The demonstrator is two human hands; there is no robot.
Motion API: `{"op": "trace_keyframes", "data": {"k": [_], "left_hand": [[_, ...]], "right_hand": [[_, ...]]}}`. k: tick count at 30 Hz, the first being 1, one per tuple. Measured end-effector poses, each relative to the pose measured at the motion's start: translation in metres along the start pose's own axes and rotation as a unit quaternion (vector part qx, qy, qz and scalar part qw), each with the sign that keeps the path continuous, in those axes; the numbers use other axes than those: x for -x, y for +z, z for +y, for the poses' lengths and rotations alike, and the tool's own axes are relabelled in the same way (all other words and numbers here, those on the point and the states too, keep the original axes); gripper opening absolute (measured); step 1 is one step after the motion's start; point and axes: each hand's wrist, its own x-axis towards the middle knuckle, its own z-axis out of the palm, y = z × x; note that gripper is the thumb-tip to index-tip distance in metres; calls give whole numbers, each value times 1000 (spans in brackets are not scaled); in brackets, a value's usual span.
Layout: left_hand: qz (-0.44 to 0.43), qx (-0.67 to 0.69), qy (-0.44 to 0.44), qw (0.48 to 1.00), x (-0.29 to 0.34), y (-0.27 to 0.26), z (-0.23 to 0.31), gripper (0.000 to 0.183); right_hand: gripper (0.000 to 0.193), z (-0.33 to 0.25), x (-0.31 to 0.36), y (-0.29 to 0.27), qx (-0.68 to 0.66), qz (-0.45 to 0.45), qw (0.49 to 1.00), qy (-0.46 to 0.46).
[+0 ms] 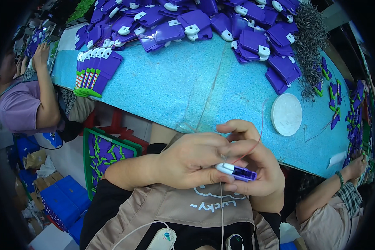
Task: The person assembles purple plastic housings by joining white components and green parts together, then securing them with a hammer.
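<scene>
Close to my body, over the apron, a small purple plastic casing with a white end (244,173) is held between both hands. My left hand (187,160) is closed, pinching the white end with its thumb and fingers. My right hand (266,168) is closed too, its thumb below the purple part and its fingers curled above. A thin red wire (254,146) loops up from near the white end past my right fingers. Something thin and grey shows at my left fingertips, too small to make out. The casing's inner side, turned partly up, looks dark and hollow.
Many purple-and-white casings (166,32) are heaped at the table's (154,83) far side. Dark metal rings (310,37) lie beside them, near a round white lid (286,114). A fanned row of casings (93,71) lies left. A green crate (87,166) stands below. Co-workers sit both sides.
</scene>
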Motion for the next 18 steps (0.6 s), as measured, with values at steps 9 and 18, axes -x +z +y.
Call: {"op": "trace_keyframes", "data": {"k": [9, 18], "left_hand": [[89, 104, -4, 991, 7, -15, 3, 25], [101, 379, -147, 908, 11, -1, -5, 30]], "right_hand": [[41, 3, 13, 8, 376, 100, 921, 7], [58, -11, 7, 24, 242, 226, 944, 2]]}}
